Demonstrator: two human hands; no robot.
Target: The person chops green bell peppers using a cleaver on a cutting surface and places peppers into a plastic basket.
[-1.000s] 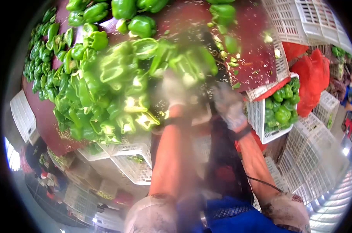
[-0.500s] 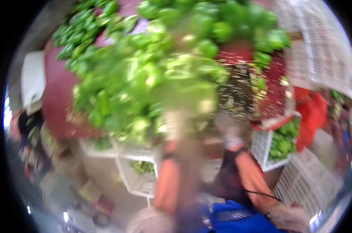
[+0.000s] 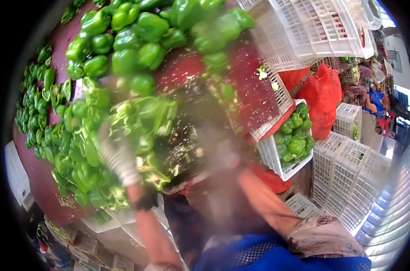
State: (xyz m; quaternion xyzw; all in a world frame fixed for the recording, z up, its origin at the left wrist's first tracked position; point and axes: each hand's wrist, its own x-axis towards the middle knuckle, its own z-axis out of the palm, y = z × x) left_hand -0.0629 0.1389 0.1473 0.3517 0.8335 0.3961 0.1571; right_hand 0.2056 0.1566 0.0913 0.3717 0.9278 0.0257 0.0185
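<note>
My left hand point(image 3: 117, 156), in a pale glove, reaches onto a heap of cut green bell peppers point(image 3: 85, 169). Its fingers are smeared and partly lost among the pieces, so a grip cannot be made out. My right hand point(image 3: 218, 151) is badly blurred, over the near edge of a dark board point(image 3: 187, 108) strewn with pale seeds and scraps. Whether it holds anything is hidden by the blur. Beyond the hands, whole green bell peppers point(image 3: 153, 27) lie on the dark red tabletop point(image 3: 254, 86).
To the right, a white crate point(image 3: 284, 174) holds whole peppers beside a red sack point(image 3: 322, 97). Stacked white crates point(image 3: 349, 167) stand farther right. Another white crate point(image 3: 304, 34) rests at the table's upper right. People work in the background.
The view has swung right, shifting the table and pepper heap left in the picture. My left hand has moved away from my right, which still blurs near the seed-strewn board.
</note>
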